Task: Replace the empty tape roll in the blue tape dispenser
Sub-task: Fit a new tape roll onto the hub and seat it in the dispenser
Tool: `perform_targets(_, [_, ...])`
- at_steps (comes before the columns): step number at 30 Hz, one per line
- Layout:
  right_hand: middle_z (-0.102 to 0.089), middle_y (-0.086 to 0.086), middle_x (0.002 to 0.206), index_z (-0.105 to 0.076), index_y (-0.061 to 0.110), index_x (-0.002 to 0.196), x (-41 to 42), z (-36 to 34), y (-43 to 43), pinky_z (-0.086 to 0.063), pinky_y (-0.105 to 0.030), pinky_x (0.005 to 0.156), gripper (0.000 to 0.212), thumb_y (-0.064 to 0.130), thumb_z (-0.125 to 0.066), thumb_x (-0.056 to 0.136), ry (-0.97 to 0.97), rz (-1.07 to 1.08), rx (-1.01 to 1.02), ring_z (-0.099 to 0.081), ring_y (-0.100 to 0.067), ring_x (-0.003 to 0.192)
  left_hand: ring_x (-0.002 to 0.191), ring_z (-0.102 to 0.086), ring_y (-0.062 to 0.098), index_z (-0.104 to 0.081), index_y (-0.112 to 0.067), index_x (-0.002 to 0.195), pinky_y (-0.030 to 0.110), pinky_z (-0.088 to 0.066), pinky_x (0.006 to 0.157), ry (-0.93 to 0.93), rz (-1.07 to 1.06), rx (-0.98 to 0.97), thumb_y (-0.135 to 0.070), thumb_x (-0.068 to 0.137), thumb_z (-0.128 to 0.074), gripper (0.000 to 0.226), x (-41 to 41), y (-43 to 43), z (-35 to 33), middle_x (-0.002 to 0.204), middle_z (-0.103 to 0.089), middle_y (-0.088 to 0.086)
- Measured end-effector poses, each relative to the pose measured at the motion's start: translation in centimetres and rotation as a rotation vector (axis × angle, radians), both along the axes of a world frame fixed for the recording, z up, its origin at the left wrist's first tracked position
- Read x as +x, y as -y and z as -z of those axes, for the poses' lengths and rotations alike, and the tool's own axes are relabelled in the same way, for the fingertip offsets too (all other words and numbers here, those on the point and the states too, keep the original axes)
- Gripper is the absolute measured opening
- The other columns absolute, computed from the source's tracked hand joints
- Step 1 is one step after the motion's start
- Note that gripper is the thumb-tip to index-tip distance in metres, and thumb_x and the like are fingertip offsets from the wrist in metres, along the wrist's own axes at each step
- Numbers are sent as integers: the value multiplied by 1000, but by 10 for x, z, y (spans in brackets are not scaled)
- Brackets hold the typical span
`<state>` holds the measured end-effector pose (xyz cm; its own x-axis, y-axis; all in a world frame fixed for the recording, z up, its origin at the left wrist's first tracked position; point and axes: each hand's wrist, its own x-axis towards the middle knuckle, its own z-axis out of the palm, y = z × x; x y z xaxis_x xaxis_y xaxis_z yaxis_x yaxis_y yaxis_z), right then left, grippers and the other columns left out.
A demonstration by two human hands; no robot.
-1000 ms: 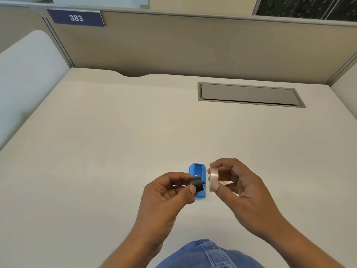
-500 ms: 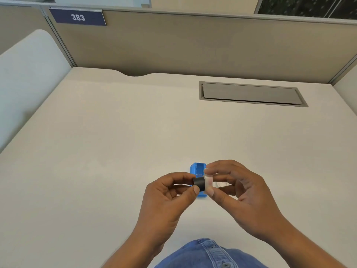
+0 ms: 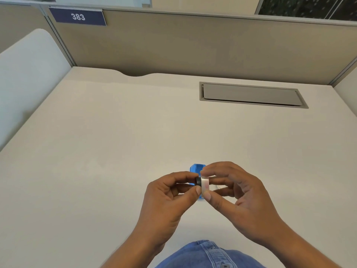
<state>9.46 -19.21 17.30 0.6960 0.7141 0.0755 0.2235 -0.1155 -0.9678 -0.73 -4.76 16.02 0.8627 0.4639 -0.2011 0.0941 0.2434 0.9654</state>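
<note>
Together: left hand [image 3: 168, 196] pinches black hub [image 3: 198, 181], right hand [image 3: 237, 192] tape roll [image 3: 205, 183].

Bright even light, soft faint shadows, sharp focus (edges bowed)

One legible marking is present. A dark blue rectangular nameplate [image 3: 78, 17] is mounted at the upper left of the beige partition panel [image 3: 193, 45], just below the panel's top rail. It carries the number "383" in white numerals, centred on the plate. No other characters appear on the plate.

No readable text, brand or label can be made out on the blue tape dispenser [image 3: 196, 168], the tape roll [image 3: 205, 183], the grey cable hatch [image 3: 251, 94] or the worktop [image 3: 116, 142].
</note>
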Motion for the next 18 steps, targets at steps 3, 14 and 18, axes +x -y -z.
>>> perform_targets(3, [-70,8,116,-69,36,107,0,0,0,-58,-23,76,28,31,-76,80,-13,13,1,-71,-18,102,80,-71,15,-79,-26,94,21,-54,71,-4,0,-4,-14,76,-77,22,0,-1,0,89,-79,5])
perform_targets(14, [-72,11,103,-69,38,107,4,2,3,-52,-23,58,42,45,-84,68,-64,147,-86,-67,-9,89,85,-70,18,-78,-25,99,27,-56,79,-32,9,-14,-8,80,-76,25,0,-5,3,95,-79,4])
perform_targets(18, [-77,6,91,-75,33,93,9,5,4,-50,-22,53,27,8,-74,84,-144,152,-90,-64,-8,74,81,-69,14,-78,-25,99,25,-56,77,-19,13,-18,-10,79,-78,25,0,-4,3,94,-79,4])
